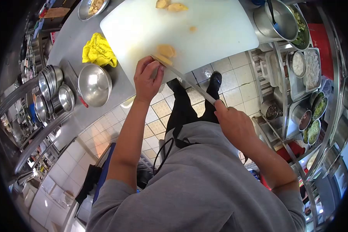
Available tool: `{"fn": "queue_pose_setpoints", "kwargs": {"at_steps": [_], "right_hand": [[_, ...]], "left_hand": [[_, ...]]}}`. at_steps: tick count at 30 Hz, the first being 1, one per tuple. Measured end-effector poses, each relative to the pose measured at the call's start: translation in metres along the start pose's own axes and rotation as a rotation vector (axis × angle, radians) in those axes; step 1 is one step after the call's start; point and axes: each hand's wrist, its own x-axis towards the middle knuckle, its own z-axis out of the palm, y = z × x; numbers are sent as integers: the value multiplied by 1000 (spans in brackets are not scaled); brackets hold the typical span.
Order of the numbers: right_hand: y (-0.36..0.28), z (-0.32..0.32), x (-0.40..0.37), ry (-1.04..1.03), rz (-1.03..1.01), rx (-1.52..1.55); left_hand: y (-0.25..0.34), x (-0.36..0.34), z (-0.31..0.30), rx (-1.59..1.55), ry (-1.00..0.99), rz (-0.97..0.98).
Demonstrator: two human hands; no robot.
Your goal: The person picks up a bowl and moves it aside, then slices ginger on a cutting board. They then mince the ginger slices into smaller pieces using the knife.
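Note:
My right hand (234, 120) is closed round the handle of a long knife (189, 80), whose blade reaches up and left to the near edge of the white cutting board (212, 34). At the blade's far end, my left hand (149, 75) has its fingers bent over a pale yellow piece (162, 59), pressing it on the board. Just beyond it lie cut slices (166, 50). Farther up the board are a small bit (193, 29) and larger yellowish pieces (177, 7).
A yellow cloth (99, 51) and an empty steel bowl (94, 85) lie left of the board. A bowl of pieces (92, 7) stands at the upper left. Steel pots (284, 23) and a rack with food trays (312, 69) stand on the right.

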Motion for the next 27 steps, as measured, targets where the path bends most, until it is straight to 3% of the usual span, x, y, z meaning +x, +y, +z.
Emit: {"fn": "queue_pose_setpoints", "kwargs": {"at_steps": [8,13,18,21,24,27], "right_hand": [[-11,15,71,159,-81,133],[-14,13,68,184,-73,82],[-11,23,69,243,-78,106],[-11,21,63,259,-100,90],[-11,8,44,300,-162,98],[-11,-3,20,221,-81,116]], "left_hand": [[-7,-1,0,-12,-16,-3],[3,7,0,-136,-25,-109],[3,12,-3,33,-157,-87],[4,12,-3,-67,-100,-181],[-1,5,-2,-109,-65,-102],[-4,1,1,-88,-44,-65]]}}
